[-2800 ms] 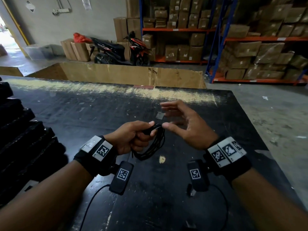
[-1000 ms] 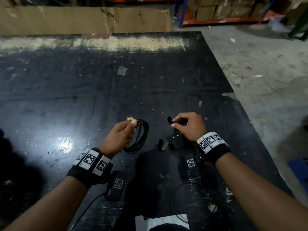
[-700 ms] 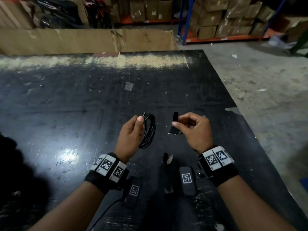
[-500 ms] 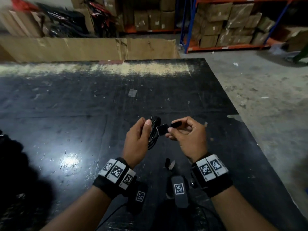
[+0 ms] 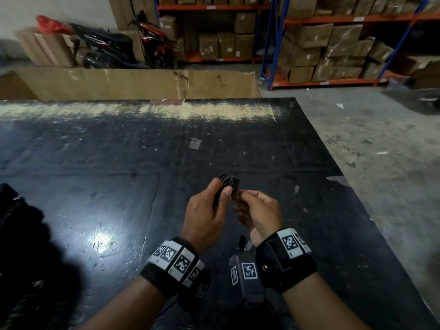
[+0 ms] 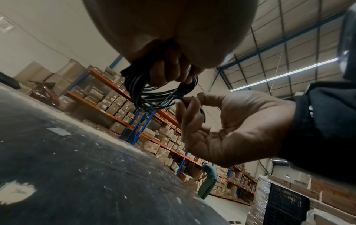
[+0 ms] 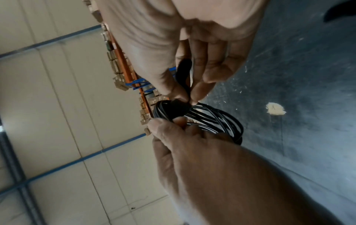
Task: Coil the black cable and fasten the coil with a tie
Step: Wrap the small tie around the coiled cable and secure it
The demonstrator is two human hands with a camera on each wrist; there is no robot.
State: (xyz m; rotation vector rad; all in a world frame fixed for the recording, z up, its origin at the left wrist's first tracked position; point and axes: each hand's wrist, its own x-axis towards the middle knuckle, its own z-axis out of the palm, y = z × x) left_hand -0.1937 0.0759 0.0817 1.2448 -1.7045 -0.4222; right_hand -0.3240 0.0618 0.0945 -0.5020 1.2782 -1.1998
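Two hands meet above the black tabletop, both engaged on one item. The left hand grips the coiled black cable, fingers curled through its loops. The right hand pinches a black tie strap between thumb and fingertips, the strap's end lying against the coil's bunched strands. The cable is thin and glossy, gathered in several roughly even loops, held clear of the surface. In the left wrist view the loops hang below the left fingers, with the right fingertips just beside them. The tabletop is scuffed and speckled with pale debris; its far edge is worn pale, and its right edge runs diagonally beside the concrete floor. A cardboard sheet stands behind the far edge, shelving with cartons beyond.
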